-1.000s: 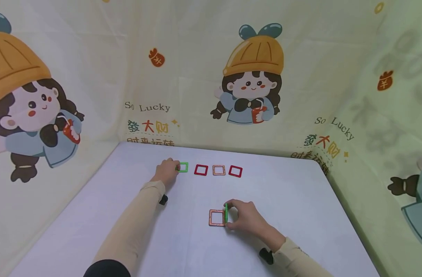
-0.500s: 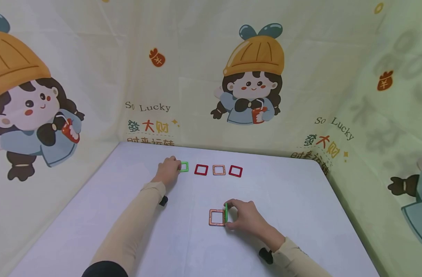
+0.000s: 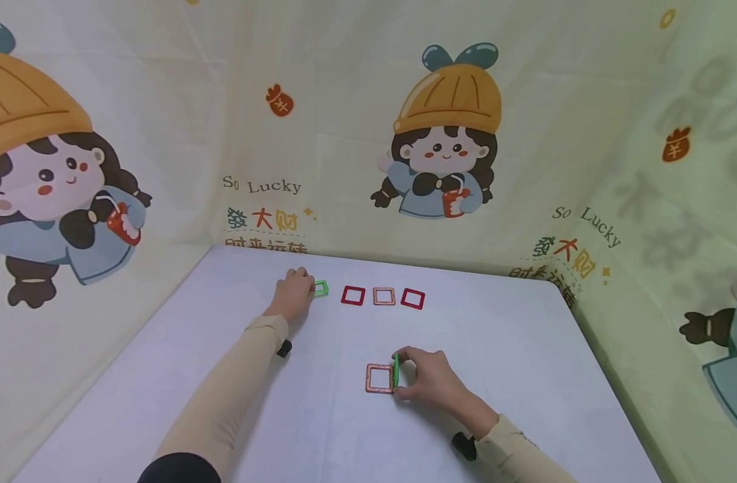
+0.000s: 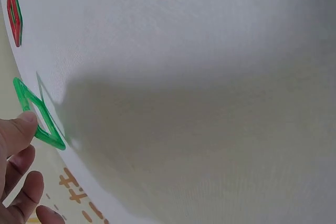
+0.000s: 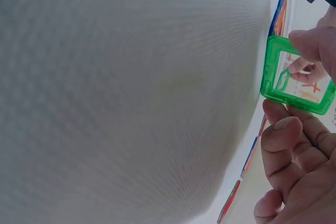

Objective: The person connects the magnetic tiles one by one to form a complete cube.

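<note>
At the far left of the table, my left hand (image 3: pixel 292 295) pinches a green square magnetic tile (image 3: pixel 327 288) by one edge. The left wrist view has this tile (image 4: pixel 52 141) tilted and lifted, its shadow on the white surface beside it. Nearer the front, my right hand (image 3: pixel 431 379) holds a second green tile (image 3: pixel 396 371) on edge between thumb and fingers. This upright tile stands along the right side of an orange tile (image 3: pixel 368 379) that lies flat. Through the open middle of the upright tile (image 5: pixel 269 69), the right wrist view shows the left hand.
Right of the left hand, a row lies flat: a red tile (image 3: pixel 353 304), an orange tile (image 3: pixel 383 304) and another red tile (image 3: pixel 413 306). A cartoon-printed cloth (image 3: pixel 344 134) hangs around the back and sides of the white table (image 3: pixel 495 335).
My left hand has shifted slightly away from me and raised its green tile into a tilt. The right hand keeps its tile upright against the orange one.
</note>
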